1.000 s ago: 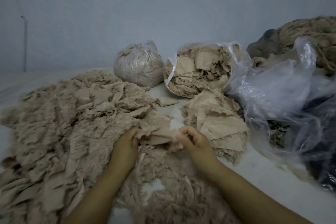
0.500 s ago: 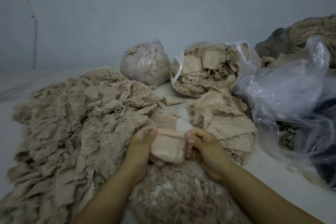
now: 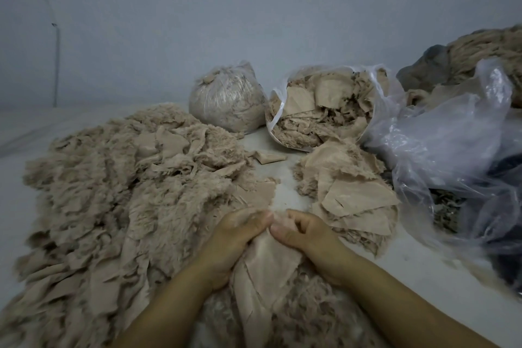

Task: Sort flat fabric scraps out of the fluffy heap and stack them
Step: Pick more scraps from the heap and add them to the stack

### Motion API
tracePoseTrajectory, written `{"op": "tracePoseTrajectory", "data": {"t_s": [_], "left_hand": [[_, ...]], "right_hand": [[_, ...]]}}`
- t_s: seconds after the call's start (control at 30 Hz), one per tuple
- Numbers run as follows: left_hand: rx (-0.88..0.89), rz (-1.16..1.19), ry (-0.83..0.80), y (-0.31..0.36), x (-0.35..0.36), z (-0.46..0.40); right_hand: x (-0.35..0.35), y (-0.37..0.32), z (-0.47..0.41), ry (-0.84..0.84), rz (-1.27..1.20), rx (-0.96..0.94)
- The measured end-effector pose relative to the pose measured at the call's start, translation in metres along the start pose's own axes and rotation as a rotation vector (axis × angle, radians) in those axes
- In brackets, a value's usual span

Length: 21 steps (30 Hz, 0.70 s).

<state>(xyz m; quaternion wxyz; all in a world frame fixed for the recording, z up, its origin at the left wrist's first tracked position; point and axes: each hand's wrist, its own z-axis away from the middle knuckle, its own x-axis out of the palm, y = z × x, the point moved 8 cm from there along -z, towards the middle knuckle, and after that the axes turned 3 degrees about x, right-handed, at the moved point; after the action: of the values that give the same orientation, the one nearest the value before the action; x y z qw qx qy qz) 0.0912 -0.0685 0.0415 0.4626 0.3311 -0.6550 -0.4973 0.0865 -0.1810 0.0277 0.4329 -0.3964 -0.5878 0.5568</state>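
Both hands met at centre, each grip pinched shut on the top edge of one flat fabric scrap [image 3: 262,271]: the left hand [image 3: 236,237] with fingers curled over it, the right hand [image 3: 306,234] with thumb pressing and fingers bent. Half a second earlier the scrap had been held up between the hands as a small folded pad; now it hung lower and longer, draped toward the viewer, which suggested it had been pulled free of the fluff and was ready for stacking.

At far left the fluffy heap [image 3: 113,192] spread wide across the pale surface [image 3: 282,183], its near edge running under the left forearm. Behind it sat a tied clear bag of fluff [image 3: 226,99], then an open bag of scraps [image 3: 319,110]. Just right of the hands lay the stack of flat scraps [image 3: 353,192], close by. A narrow bare strip of surface separated heap and stack, giving an open path rightward. Crumpled plastic sheeting [image 3: 452,144] crowded the stack's far right edge.
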Motion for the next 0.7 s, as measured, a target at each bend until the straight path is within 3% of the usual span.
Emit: {"op": "tracePoseTrajectory", "data": {"t_s": [0.13, 0.3, 0.4, 0.47, 0.57, 0.63, 0.7], "left_hand": [[0.077, -0.033, 0.230, 0.006, -0.024, -0.003], [0.163, -0.303, 0.096, 0.011, -0.005, 0.001], [0.264, -0.491, 0.202, 0.016, -0.009, 0.000], [0.264, -0.462, 0.359, 0.019, -0.024, -0.001], [0.179, -0.208, 0.540, 0.016, -0.048, -0.002], [0.147, -0.207, 0.465, 0.014, -0.045, -0.003], [0.109, -0.307, 0.292, 0.009, -0.029, -0.004]], "right_hand": [[-0.001, -0.006, 0.002, 0.020, -0.087, -0.024], [0.007, -0.002, 0.002, -0.051, -0.030, 0.010], [0.004, -0.008, 0.000, 0.057, 0.065, -0.048], [0.000, -0.011, -0.002, 0.101, 0.068, -0.080], [-0.004, -0.015, 0.001, 0.145, 0.027, -0.101], [-0.009, -0.014, 0.002, 0.188, -0.003, -0.091], [-0.017, -0.011, 0.002, 0.239, -0.046, -0.070]]}}
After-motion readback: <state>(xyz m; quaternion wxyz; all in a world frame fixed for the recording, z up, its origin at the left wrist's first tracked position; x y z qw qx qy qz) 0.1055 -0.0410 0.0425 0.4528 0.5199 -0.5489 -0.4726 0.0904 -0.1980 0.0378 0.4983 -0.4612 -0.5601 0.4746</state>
